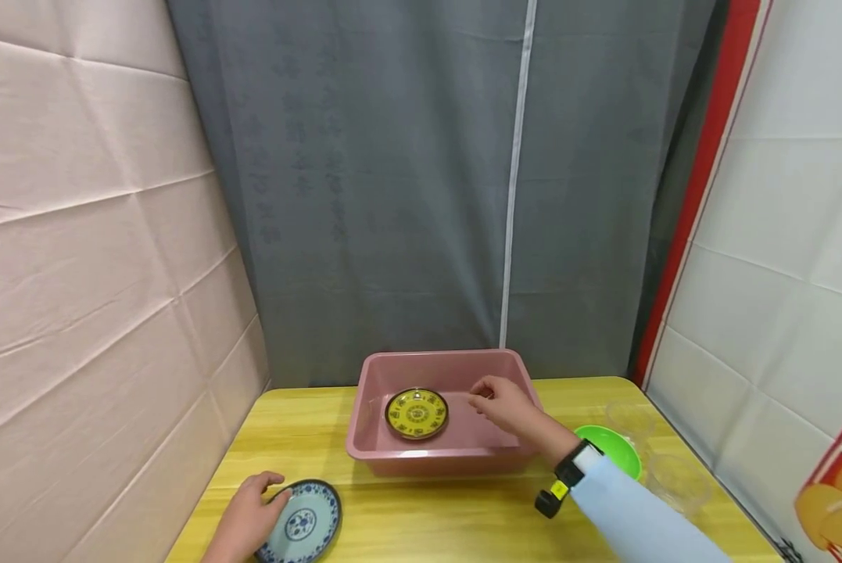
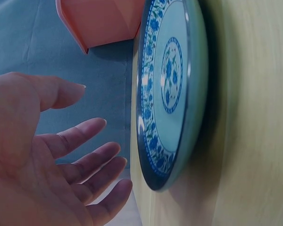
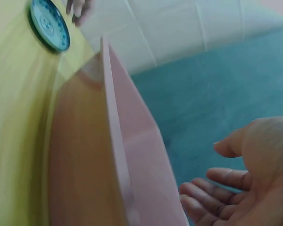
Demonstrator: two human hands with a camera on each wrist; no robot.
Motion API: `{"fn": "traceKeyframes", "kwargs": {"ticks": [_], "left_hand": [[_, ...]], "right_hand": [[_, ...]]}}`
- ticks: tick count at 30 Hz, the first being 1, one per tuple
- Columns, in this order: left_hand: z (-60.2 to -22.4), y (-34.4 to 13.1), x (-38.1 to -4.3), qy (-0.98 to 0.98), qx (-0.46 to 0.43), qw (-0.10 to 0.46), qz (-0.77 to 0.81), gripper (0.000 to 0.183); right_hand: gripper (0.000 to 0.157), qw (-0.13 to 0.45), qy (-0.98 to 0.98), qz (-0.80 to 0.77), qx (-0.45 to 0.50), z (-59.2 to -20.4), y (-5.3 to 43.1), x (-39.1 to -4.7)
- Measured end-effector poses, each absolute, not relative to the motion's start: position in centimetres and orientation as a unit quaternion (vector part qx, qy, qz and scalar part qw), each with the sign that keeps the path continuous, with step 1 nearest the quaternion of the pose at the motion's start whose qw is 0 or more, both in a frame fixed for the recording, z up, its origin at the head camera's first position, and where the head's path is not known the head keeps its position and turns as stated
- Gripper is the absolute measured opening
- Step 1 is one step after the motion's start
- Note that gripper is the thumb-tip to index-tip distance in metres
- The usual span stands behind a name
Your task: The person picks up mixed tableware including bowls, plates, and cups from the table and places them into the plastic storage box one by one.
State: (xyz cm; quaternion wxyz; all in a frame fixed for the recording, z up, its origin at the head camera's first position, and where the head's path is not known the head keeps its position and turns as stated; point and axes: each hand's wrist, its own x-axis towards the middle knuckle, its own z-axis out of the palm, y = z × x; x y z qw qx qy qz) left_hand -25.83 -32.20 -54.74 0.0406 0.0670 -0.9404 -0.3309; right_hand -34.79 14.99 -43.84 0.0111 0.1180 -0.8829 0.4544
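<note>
On the table at the front left lies a light blue plate (image 1: 304,525) with a blue floral rim. My left hand (image 1: 246,516) is just beside and above its left edge; the left wrist view shows the fingers loosely bent, apart from the plate (image 2: 172,80) and holding nothing. Over the right part of a pink basin (image 1: 442,463) hovers my right hand (image 1: 506,407), its fingers relaxed with nothing between them in the right wrist view. A yellow patterned plate (image 1: 417,413) with a dark rim lies inside the basin, to the left of that hand.
A green bowl (image 1: 612,449) sits on the right of the wooden table (image 1: 421,520), partly behind my right forearm. Clear, see-through dishes (image 1: 677,481) stand near it at the right edge. A grey curtain (image 1: 392,195) hangs behind the basin.
</note>
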Motion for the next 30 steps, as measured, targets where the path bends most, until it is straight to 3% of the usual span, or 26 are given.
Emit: {"fn": "traceKeyframes", "kwargs": {"ticks": [5,11,19,30], "left_hand": [[-54.7,-33.1,-26.0,-0.936,0.083,0.028,-0.341,0.048],[-54.8,-33.5,-25.9,-0.933,0.104,0.019,-0.345,0.050],[-55.1,-33.6,-25.6,-0.932,0.126,-0.005,-0.341,0.045],[-55.1,-33.9,-25.3,-0.938,0.129,-0.027,-0.322,0.040]], "right_hand": [[0.014,0.064,-0.874,0.463,0.135,-43.8,17.5,-30.8],[0.017,0.062,-0.865,0.488,0.099,-44.6,20.1,-27.2],[0.014,0.083,-0.873,0.467,0.118,-47.4,22.3,-23.9],[0.016,0.029,-0.866,0.473,0.160,-50.4,23.1,-22.4]]}}
